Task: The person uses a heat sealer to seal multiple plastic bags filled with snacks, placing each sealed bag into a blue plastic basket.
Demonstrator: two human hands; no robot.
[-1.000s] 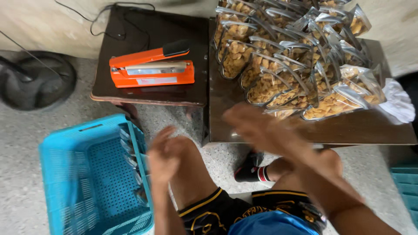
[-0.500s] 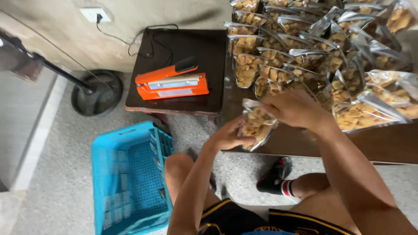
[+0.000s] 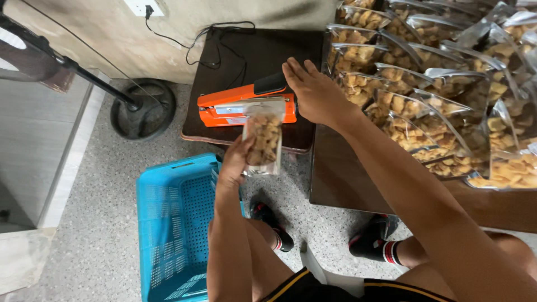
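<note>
My left hand [image 3: 235, 162] grips a clear bag of brown snack pieces [image 3: 263, 138] by its left side, holding it upright with its open top laid in the jaw of an orange sealing machine [image 3: 235, 105]. My right hand [image 3: 313, 89] lies flat with fingers together, its fingertips touching the black handle end of the sealer [image 3: 269, 84]. The sealer stands on a small dark table [image 3: 291, 50].
Several filled snack bags [image 3: 436, 89] lie in rows on a brown table [image 3: 335, 179] at right. A blue plastic basket [image 3: 173, 223] sits on the speckled floor at lower left. A fan base [image 3: 140, 109] and a black cable [image 3: 201, 45] stand by the wall.
The bag has been carried left from the brown table to the sealer's jaw. My right hand let go of it and moved up onto the sealer handle.
</note>
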